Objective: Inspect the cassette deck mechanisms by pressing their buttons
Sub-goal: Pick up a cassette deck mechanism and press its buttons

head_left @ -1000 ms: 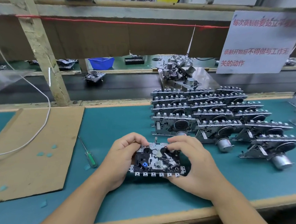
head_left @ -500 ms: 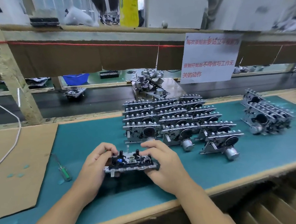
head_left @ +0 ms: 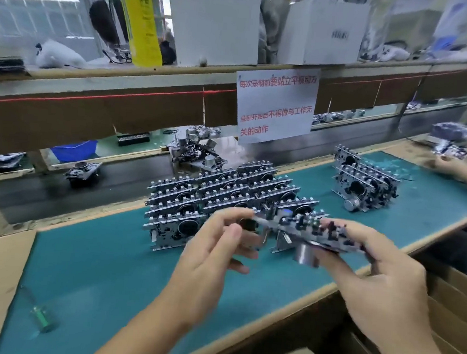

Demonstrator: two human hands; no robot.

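Lifted off the mat (head_left: 110, 265) and carried right, the deck (head_left: 306, 231) sits in the right hand's (head_left: 380, 272) curled fingers; the left hand (head_left: 216, 247), blurred, seems loose at its end. Next: set it aside.

Teal-topped workbench (head_left: 104, 264), wooden shelf (head_left: 123, 72) above, white paper notice (head_left: 276, 105), daylit window (head_left: 31, 5) behind

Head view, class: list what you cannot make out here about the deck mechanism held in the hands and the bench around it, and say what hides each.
- Held deck mechanism: motion blur; its buttons cannot be told apart.
- Left hand: fingertips blurred; contact with the mechanism is uncertain.
- Right hand: fingers under the mechanism are hidden by it.
- Screwdriver: blurred; tip unclear.
- Another person's hand: cut off by the right edge, blurred.
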